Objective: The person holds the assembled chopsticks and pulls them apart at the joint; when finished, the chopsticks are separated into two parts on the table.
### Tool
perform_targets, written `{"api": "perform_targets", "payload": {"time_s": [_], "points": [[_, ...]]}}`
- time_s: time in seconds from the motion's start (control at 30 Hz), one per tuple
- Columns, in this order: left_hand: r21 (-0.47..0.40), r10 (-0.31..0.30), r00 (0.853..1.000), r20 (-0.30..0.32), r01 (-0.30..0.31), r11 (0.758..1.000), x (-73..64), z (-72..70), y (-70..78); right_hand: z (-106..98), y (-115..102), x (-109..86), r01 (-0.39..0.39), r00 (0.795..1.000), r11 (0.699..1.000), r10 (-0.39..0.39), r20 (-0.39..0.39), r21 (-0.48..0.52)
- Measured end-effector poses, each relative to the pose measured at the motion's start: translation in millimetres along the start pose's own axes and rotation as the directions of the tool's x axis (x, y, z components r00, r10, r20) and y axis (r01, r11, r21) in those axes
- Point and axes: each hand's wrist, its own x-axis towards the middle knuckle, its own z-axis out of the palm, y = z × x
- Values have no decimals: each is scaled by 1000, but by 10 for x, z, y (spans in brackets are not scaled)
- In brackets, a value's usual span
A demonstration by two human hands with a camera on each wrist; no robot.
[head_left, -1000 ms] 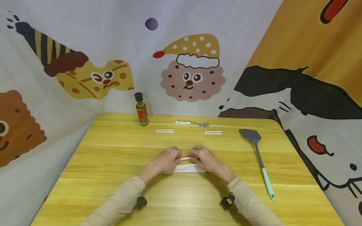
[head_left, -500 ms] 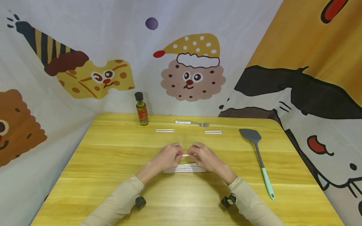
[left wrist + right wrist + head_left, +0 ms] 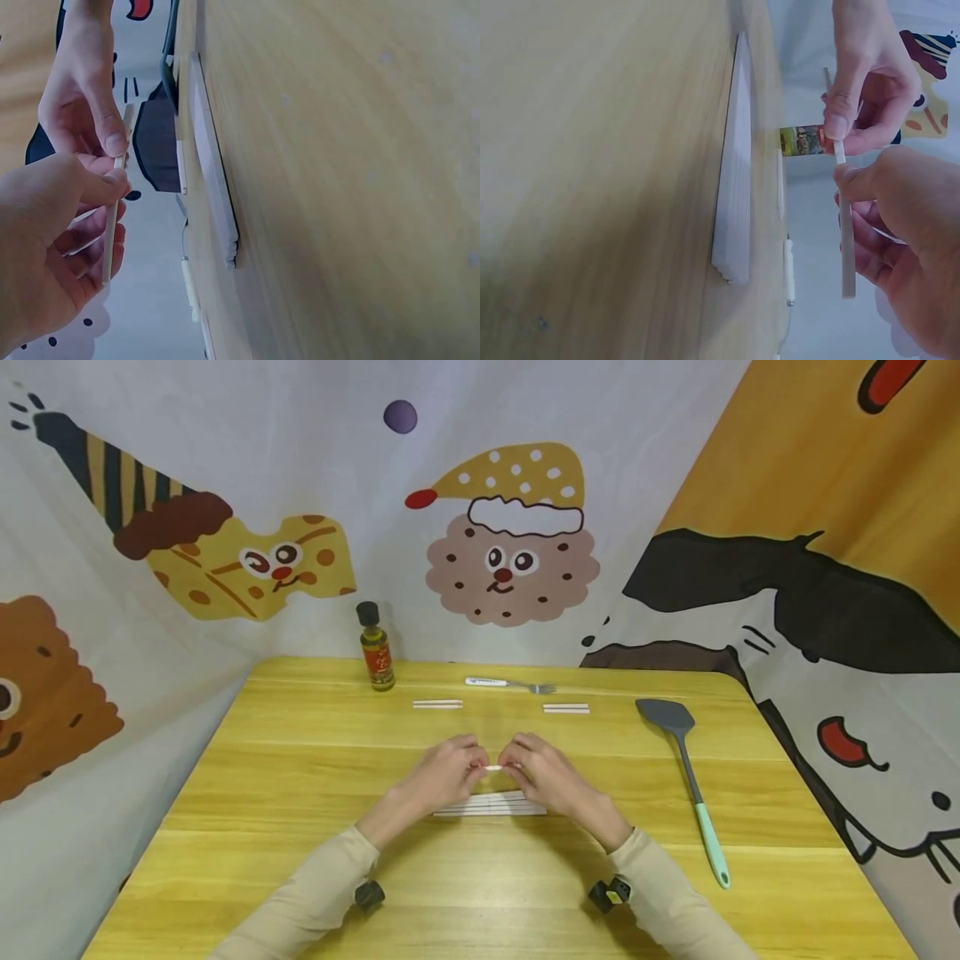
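Note:
A thin pale stick (image 3: 492,767) is held level above the table by both hands, with its short middle stretch showing between them in the head view. My left hand (image 3: 450,770) pinches it between thumb and fingers on one side. On the other side, my right hand (image 3: 542,772) pinches it the same way, the two thumbs close together along the stick (image 3: 847,259) in the right wrist view. Below the hands lies a row of several similar sticks (image 3: 489,804), packed side by side on the table. Fingers cover part of the held stick.
Two pairs of short pale sticks, a left pair (image 3: 437,703) and a right pair (image 3: 566,708), lie farther back. Behind them are a white-handled fork (image 3: 487,682) and a dark-capped bottle (image 3: 377,660). A grey spatula (image 3: 687,766) with a green handle lies at the right.
Both hands have risen slightly away from the row of sticks and drawn closer together. The held stick, tilted a second ago, is now level, with less of it showing between the hands.

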Motion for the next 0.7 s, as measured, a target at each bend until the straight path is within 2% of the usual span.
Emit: {"api": "perform_targets", "payload": {"time_s": [0.23, 0.53, 0.7], "points": [[-18, 1, 1000, -6, -1, 1000, -2, -37, 4, 0, 12, -9, 14, 1000, 1000, -14, 6, -1], [-34, -14, 999, 31, 15, 999, -4, -38, 6, 5, 10, -9, 26, 1000, 1000, -26, 9, 2], [-58, -6, 1000, -5, 5, 998, -12, -20, -10, 49, 3, -8, 69, 997, 997, -71, -34, -38]]}}
